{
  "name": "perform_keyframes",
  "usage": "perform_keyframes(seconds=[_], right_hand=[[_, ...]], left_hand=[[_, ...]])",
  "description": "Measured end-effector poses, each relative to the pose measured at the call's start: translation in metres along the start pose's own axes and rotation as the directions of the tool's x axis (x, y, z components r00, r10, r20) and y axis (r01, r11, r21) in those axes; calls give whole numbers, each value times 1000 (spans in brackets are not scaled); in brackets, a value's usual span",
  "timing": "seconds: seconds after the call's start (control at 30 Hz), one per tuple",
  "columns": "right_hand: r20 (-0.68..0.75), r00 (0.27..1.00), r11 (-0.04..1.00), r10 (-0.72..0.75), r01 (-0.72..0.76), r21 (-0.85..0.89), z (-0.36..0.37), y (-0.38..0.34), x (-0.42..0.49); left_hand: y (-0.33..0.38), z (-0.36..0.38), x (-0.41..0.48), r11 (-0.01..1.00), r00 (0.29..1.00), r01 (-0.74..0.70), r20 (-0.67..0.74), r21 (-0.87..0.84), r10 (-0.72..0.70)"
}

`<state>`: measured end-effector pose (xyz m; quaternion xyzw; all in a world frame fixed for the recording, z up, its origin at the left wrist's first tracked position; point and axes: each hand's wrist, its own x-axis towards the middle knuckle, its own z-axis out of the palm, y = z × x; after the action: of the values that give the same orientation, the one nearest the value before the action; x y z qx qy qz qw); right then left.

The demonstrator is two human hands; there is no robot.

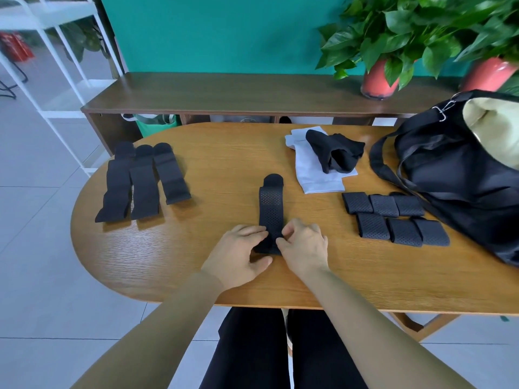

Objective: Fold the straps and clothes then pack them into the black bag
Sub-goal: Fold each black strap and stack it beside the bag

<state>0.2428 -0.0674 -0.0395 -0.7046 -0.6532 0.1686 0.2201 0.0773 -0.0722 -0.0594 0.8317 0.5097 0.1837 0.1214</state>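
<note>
Here, mid-table: one black perforated strap (270,211) lies lengthwise on the oval wooden table (196,248), rounded tab pointing away from the person. Both hands work its near end. Left hand (241,254) rests on the strap's left edge, fingers laid fairly straight, thumb on the table. Right hand (304,248) pinches the strap's right edge with curled fingers. Far left: three unfolded straps (143,181) side by side, well apart from the hands. Right of centre: six folded straps (393,219) in two rows of three, just beside the black bag (455,175), which sits open at the table's right end. Behind the folded rows: white garment (317,172), a crumpled black garment (334,153) on top of it.
</note>
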Motion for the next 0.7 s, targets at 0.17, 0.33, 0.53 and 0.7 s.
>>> perform_keyframes(seconds=[0.17,0.33,0.53,0.7], right_hand=[[-31,971,966,-236,238,105,-5,16,-11],[28,912,913,-408,408,18,-12,23,-14],[49,951,941,-307,295,164,-9,24,-5],[56,982,966,-179,165,201,-7,18,-1]], left_hand=[[-4,-10,12,995,997,-65,52,81,61],[3,-16,12,998,999,6,-52,-60,-9],[8,-14,8,974,990,131,-28,-186,-138],[7,-4,14,903,954,259,-52,-343,-294]])
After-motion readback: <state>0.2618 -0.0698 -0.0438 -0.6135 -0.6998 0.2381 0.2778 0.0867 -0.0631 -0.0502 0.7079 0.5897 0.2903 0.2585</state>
